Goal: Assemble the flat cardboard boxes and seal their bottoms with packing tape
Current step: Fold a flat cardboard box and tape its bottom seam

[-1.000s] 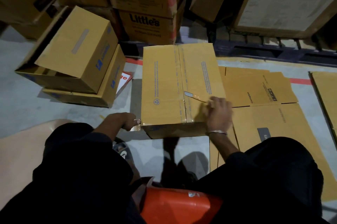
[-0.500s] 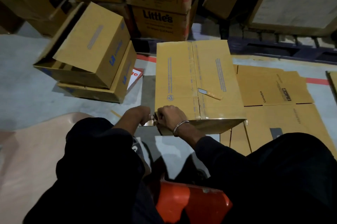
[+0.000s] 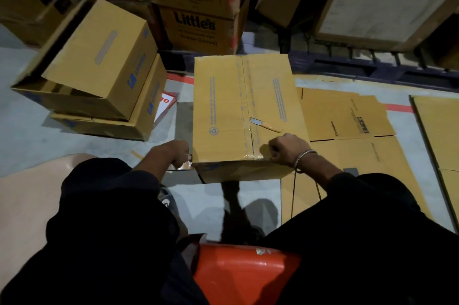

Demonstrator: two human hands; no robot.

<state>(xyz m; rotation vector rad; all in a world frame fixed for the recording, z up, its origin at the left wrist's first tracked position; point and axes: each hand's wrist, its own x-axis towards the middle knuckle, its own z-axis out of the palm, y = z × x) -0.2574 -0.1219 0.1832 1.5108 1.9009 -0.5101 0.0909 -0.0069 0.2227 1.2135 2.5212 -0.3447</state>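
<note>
The box (image 3: 244,115) — smooth tan cardboard, glossy tape (image 3: 248,105) along its seam — stands on the floor (image 3: 24,130). The right hand (image 3: 285,149) curls at its near edge pinching tape; the left hand (image 3: 175,155) grips a shiny tape strip.

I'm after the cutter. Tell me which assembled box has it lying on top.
The box directly in front of the person, between both hands. The cutter lies beside its taped centre seam; the tilted box and the box under it at left carry none.

"Little's" stands in black on a stacked carton (image 3: 198,28) behind; "Crompton" (small, sideways) on a flat box (image 3: 345,115); red letters "ge" on a white sheet (image 3: 167,103).
</note>
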